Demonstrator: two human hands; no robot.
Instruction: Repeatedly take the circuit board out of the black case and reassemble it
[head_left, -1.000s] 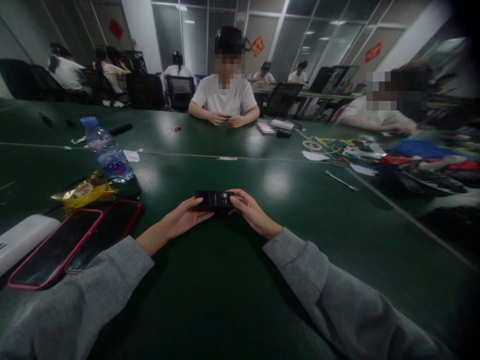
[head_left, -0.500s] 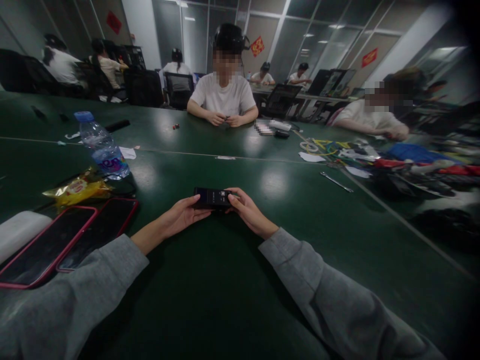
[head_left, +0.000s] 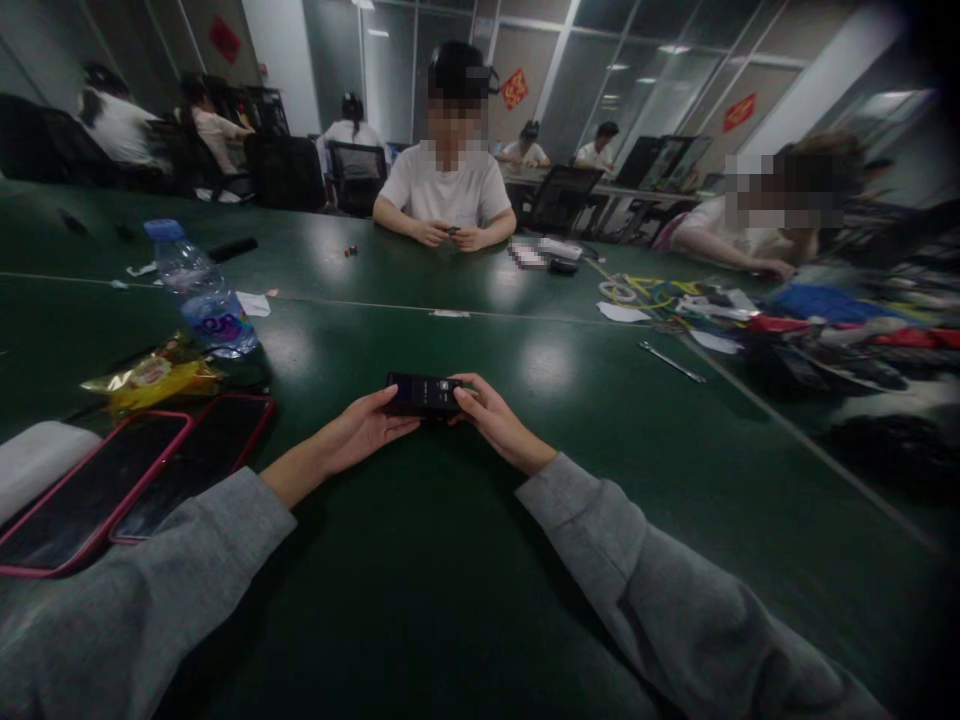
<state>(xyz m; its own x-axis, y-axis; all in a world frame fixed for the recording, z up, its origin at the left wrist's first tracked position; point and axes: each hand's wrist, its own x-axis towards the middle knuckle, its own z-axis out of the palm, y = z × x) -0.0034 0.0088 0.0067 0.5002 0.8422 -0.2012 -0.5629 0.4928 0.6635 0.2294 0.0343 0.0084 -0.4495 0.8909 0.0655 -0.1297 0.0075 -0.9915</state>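
A small black device with a lit screen (head_left: 422, 394), turned sideways, is held between my two hands over the green table (head_left: 405, 560). My left hand (head_left: 367, 423) grips its left end, thumb on the top edge and fingers underneath. At the other end my right hand (head_left: 495, 415) is closed round it, with the thumb over the right side of the screen. White marks show on the screen, too small to read. The device's underside is hidden.
To the left lie two red-edged phones (head_left: 94, 490), a white case (head_left: 45, 460), a yellow packet (head_left: 161, 378) and a tilted water bottle (head_left: 202, 295). Right, a wrench (head_left: 671, 362) lies near tangled cables (head_left: 652, 295). A person (head_left: 448, 190) sits opposite, another (head_left: 742, 235) at right.
My hands and the device stay almost in place. The view has shifted very slightly. At the right, the other person's arm and hand have moved a little.
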